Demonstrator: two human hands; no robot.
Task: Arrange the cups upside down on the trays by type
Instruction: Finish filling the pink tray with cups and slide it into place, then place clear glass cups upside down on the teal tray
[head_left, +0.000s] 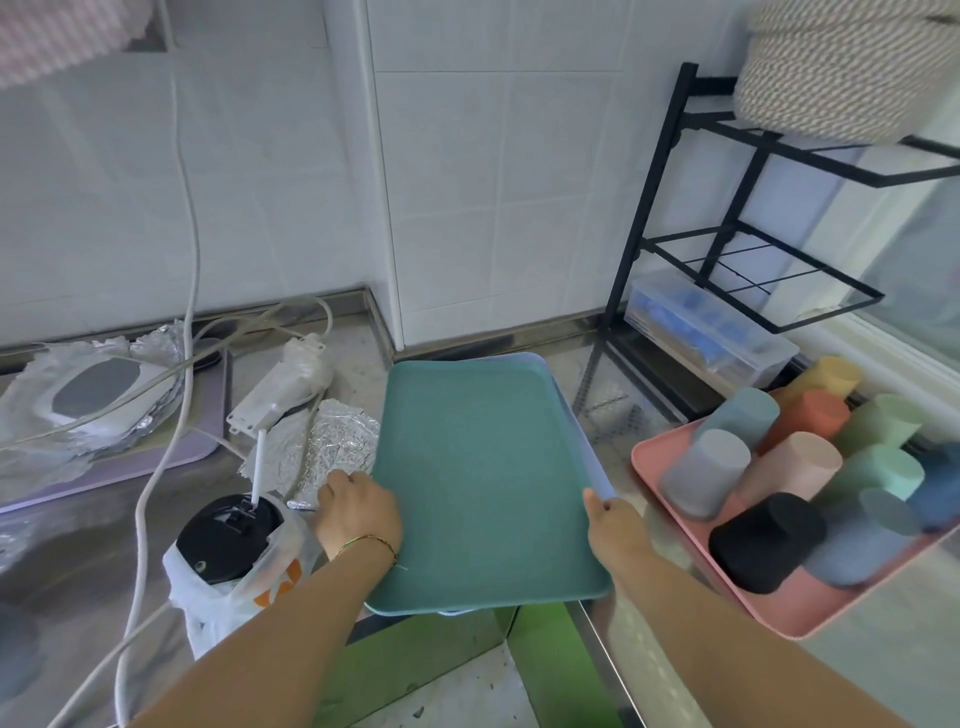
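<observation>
A green tray (483, 483) lies in the middle, stacked on a pale blue tray (589, 452) whose edge shows along its right side. My left hand (356, 512) grips the stack's left edge and my right hand (615, 525) grips its right edge. To the right a pink tray (649, 457) holds several cups upside down: a grey cup (706, 473), a black cup (763, 543), blue, mint, peach, orange and yellow ones, packed close together.
A black wire rack (727, 249) stands at the back right with a clear box (711, 332) under it and a woven basket (841, 73) on top. Left: foil (322, 447), a white cable (182, 395), a black lidded cup in a plastic bag (228, 540), a lilac tray (104, 467).
</observation>
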